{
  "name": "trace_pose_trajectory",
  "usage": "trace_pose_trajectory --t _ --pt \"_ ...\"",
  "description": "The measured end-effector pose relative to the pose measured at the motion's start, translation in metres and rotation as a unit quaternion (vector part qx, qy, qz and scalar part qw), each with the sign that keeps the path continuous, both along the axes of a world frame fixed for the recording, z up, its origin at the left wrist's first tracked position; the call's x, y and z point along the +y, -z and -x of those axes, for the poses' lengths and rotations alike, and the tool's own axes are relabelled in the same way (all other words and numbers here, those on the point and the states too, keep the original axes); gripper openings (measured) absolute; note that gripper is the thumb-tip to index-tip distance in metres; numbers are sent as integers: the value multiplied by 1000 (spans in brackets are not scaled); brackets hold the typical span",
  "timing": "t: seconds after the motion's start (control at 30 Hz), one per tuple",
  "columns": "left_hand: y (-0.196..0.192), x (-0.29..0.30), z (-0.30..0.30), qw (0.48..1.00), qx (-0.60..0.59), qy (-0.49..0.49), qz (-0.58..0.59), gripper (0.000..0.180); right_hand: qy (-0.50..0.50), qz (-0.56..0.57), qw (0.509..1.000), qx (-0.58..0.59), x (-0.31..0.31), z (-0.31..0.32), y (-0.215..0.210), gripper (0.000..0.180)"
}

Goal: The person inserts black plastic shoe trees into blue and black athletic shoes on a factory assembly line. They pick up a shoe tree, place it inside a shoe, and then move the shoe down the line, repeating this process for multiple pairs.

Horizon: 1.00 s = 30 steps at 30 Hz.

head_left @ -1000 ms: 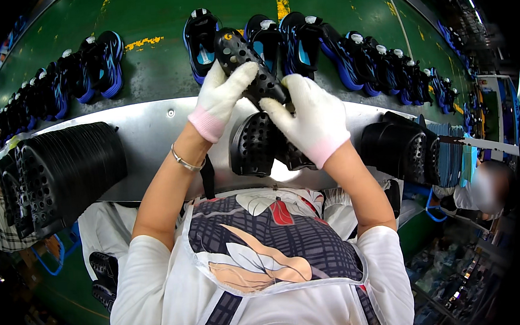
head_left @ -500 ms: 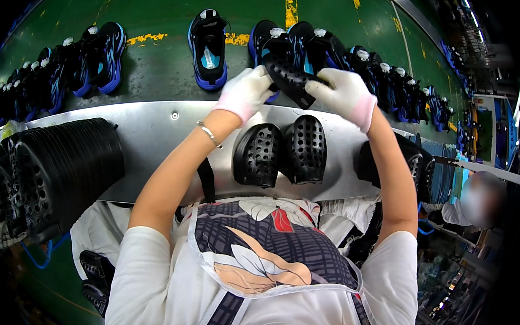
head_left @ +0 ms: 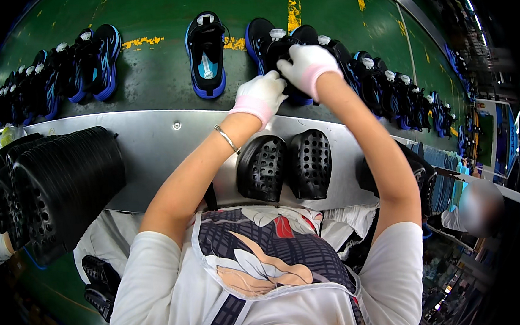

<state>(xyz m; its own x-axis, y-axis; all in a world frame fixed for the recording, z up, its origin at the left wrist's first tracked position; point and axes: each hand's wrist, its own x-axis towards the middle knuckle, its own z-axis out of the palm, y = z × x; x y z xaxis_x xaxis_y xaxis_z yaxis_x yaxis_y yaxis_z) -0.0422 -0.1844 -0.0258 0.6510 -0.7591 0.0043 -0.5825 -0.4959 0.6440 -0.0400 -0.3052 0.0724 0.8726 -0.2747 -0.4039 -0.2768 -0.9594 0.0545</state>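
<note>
Our left hand (head_left: 262, 95) and right hand (head_left: 309, 68) curl over black shoes (head_left: 259, 38) beyond the metal tabletop's (head_left: 152, 160) far edge; what they pinch, we cannot tell. The lone shoe (head_left: 209, 88) leftward holds a blue-marked insole (head_left: 208, 69).

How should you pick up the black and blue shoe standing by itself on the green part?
I'd hold the shoe by its two long sides, beside the opening, reaching down from above on the side nearest the person. It sits flat on its blue sole, opening facing up, and no other shoe touches it, so both sides look easy to grip.
</note>
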Motion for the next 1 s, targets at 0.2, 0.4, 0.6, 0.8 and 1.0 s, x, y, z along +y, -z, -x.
trace_pose_trajectory --t 0.2,0.4,0.6,0.8,1.0 --pt "1 -5 -18 987 90 61 -116 29 6 2 1000 11 14 -5 22 37" --pt "-9 -3 -31 978 148 47 -137 32 -22 43 998 31 22 -27 35 27" --pt "-13 -3 -26 977 134 38 -160 29 -25 23 999 -4 13 -25 50 28" --pt "10 4 -26 990 79 18 -114 32 19 -54 997 -51 20 -15 33 43" --pt "-2 35 -44 992 -14 -4 -126 34 -180 -134 965 -138 42 80 -12 28"
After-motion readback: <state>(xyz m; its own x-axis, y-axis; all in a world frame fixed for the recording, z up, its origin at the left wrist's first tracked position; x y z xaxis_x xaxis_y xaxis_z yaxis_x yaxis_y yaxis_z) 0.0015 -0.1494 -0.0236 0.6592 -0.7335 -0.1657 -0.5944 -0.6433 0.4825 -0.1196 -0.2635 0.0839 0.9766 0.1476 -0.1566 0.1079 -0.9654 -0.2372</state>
